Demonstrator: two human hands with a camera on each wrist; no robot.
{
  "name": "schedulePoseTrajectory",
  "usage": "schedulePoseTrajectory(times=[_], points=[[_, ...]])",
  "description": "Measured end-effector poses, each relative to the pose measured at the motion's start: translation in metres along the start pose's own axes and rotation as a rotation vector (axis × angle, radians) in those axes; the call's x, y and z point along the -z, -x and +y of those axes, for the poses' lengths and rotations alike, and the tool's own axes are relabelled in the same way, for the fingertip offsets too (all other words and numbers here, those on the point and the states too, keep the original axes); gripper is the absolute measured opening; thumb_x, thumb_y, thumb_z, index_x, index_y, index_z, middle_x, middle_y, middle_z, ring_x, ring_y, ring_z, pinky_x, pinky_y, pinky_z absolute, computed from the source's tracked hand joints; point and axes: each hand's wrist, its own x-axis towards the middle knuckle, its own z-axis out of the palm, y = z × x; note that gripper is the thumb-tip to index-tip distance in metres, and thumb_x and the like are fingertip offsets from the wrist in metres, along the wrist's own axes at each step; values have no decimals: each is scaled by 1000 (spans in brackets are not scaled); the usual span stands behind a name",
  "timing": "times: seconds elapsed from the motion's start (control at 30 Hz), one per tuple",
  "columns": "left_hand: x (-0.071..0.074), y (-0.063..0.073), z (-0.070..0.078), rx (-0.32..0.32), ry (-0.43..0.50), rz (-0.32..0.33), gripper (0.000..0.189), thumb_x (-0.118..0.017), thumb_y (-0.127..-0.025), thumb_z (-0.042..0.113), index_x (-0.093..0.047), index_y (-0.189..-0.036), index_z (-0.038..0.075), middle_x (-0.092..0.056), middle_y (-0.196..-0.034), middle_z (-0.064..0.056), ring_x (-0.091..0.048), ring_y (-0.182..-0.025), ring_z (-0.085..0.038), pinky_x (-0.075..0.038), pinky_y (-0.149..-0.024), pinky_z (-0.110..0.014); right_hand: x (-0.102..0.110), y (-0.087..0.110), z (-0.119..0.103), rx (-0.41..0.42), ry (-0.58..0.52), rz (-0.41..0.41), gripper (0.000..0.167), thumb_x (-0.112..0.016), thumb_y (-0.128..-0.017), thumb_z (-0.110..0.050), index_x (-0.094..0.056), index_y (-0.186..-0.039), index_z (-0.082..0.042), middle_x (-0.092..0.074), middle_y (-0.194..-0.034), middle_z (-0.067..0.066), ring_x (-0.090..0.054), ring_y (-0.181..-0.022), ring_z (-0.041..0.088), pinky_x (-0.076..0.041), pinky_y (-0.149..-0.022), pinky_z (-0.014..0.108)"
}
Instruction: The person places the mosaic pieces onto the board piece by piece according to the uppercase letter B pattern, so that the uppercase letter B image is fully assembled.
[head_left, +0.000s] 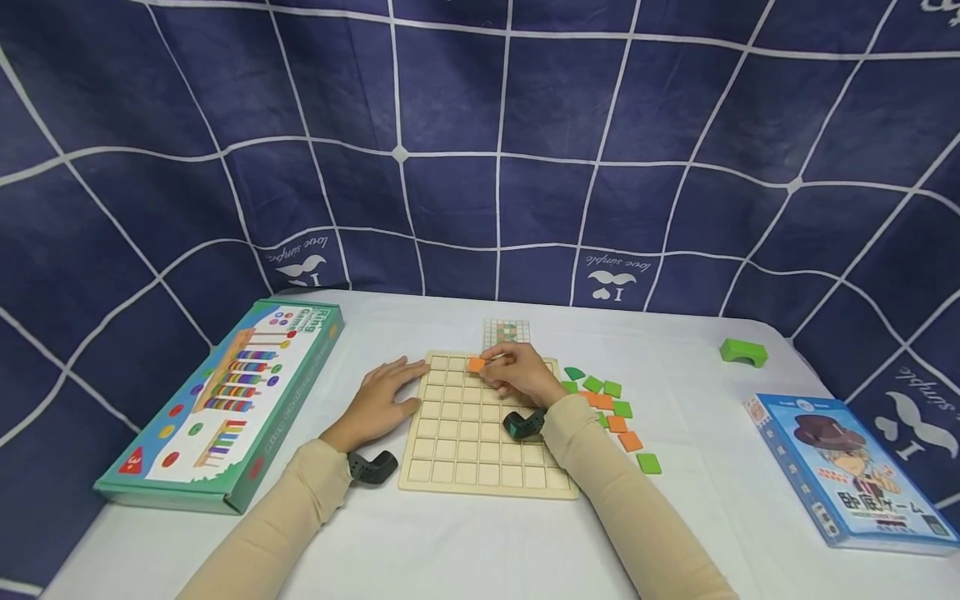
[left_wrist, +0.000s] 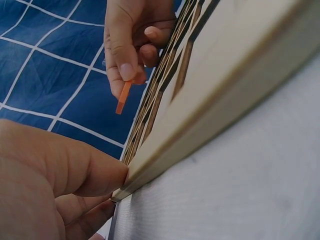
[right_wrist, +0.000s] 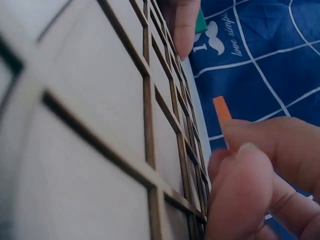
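White-covered table [head_left: 697, 533] stands before blue gridded fabric [head_left: 450, 200]; right grip [head_left: 522, 372] pinches orange tile [head_left: 476, 365], projecting leftward above wooden board [head_left: 444, 451]; left grip [head_left: 381, 400] spread, thumb touching board's edge

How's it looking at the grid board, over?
Right hand pinching orange tile, held clear of grid board. Left hand touching board's left edge. Nothing visibly in the tile's way.

"Ring", "Game" and "3" on green box [head_left: 225, 400], "love simple" on navy curtain [head_left: 450, 200], "ゲーム" on blue box [head_left: 855, 475]
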Motion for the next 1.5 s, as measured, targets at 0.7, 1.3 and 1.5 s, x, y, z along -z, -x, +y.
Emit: schedulePoseTrajectory(times=[0.7,1.3,1.5], points=[[4,-1,-2,0,7,8,56,-64,-100,11,-57,-154,0,-51,-164,-19,-31,-160,-45,-13,-132,-64,-7,5,-2,44,165,-2,29,-79,-95,-1,-77,-123,4,-56,-79,0,-52,-51,7,-45,-50,16],[0,-1,-2,13,17,-4,58,-64,-99,12,-55,-156,1,-51,-164,-19,-29,-161,-45,-12,-132,-63,19,10,-8,95,23,-135,38,-67,-103,0,-66,-139,11,-70,-101,8,-66,-74,13,-62,-70,23],[-2,-2,-1,8,12,0,58,-64,-99,12,-56,-155,0,-51,-163,-20,-31,-159,-45,-14,-132,-64,36,18,-8,63,-42,-157,40,-65,-107,-6,-62,-143,11,-69,-103,16,-62,-78,15,-60,-70,24]])
